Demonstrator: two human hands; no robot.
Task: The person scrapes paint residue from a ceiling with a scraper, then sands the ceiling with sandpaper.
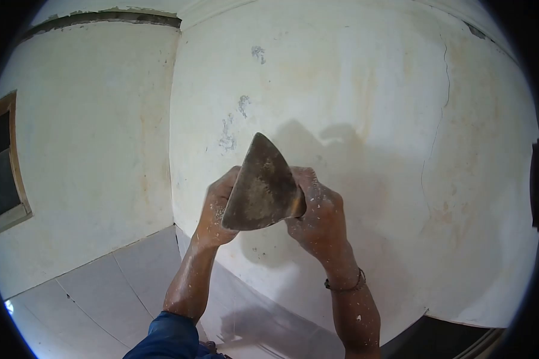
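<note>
A wide scraper [262, 188] with a worn, stained metal blade is held up in front of the wall. My right hand [323, 218] is closed around its handle end, on the right side of the blade. Behind the blade's left edge is my left hand [220, 200], curled, with most of its fingers hidden by the metal. Whether it grips the blade or something behind it does not show. Pale specks dot both hands and forearms.
A pale, stained wall [377, 179] faces me, with grey bare patches [244, 106] and a long crack [442, 107]. Pale tiles [96, 299] line the lower left wall below a framed window [21, 179]. A dark opening [437, 338] lies at lower right.
</note>
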